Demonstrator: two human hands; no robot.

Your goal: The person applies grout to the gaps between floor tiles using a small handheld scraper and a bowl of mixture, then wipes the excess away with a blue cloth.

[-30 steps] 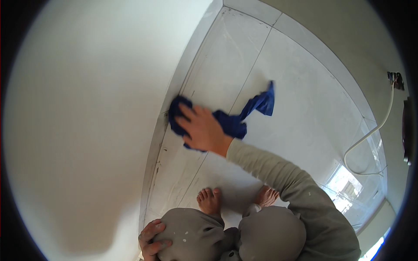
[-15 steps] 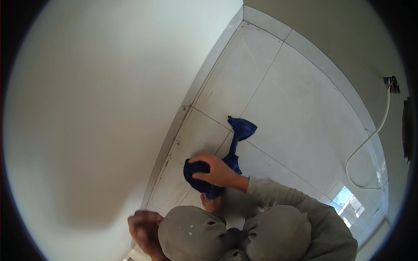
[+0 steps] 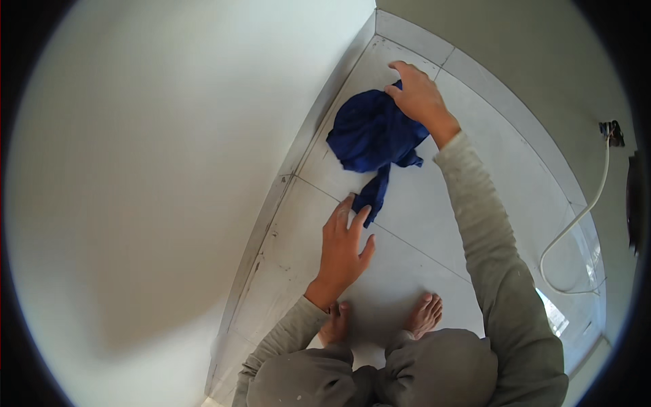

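Note:
A bunched dark blue cloth (image 3: 369, 132) is spread over the floor tiles close to the left wall, with a narrow tail trailing toward me. At the cloth's far right edge, my right hand (image 3: 419, 98) is stretched out, thumb and fingers apart. Part of the cloth passes behind that hand, so contact is hard to judge. My left hand (image 3: 344, 251) is open at the near end of the tail. Its fingers are spread, and the tips overlap or touch the cloth there.
Pale floor tiles (image 3: 488, 176) with dark scuffs meet a skirting strip (image 3: 271, 203) along the left wall. A white cable (image 3: 573, 220) hangs from a wall opening (image 3: 612, 132) at right. My bare feet (image 3: 426, 313) are on the tiles below my hands.
The cloth has moved away from me toward the far corner and spread wider. My right hand has reached far forward. My left hand has come from beside my knee to the cloth's tail.

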